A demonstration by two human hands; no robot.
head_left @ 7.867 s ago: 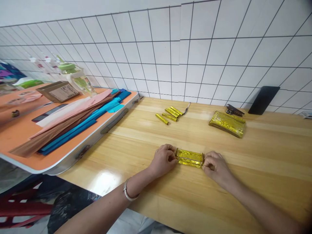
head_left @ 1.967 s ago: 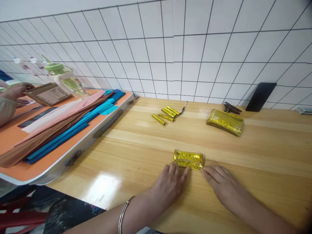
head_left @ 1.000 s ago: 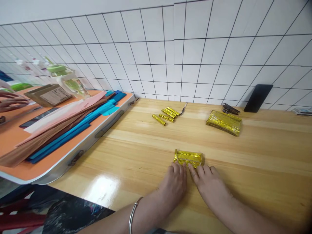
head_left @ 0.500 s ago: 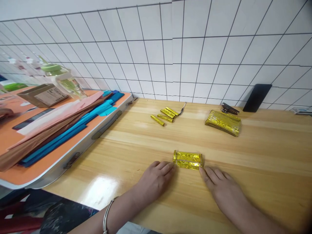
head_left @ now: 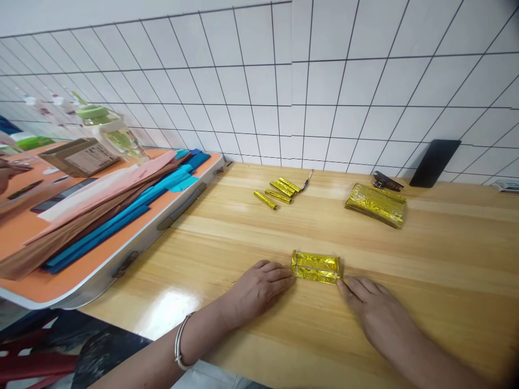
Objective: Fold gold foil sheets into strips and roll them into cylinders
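A piece of gold foil paper [head_left: 317, 261] lies on the wooden table in front of me, with folds along both short ends and a crease line running lengthwise. My left hand [head_left: 261, 286] has its fingers closed together at the paper's lower left corner. At the lower right corner, the fingertips of my right hand [head_left: 375, 305] are pinched on the edge. Farther back lie several rolled gold foil strips [head_left: 280, 190]. A stack of gold foil paper [head_left: 376, 205] rests at the back right. Both thumbs are mostly hidden.
Left stands an orange-topped table [head_left: 24, 227] with folded coloured paper [head_left: 117, 229], a cardboard box [head_left: 79, 156] and a green-lidded bottle [head_left: 111, 127]. Another person's hand [head_left: 8, 172] shows at the left edge. A black clip [head_left: 387, 181] and a dark phone-like slab [head_left: 435, 163] are near the wall.
The view has shifted slightly, so things sit a little farther right. My hands stay at the foil's lower corners. The other person's hand shows more at the left edge.
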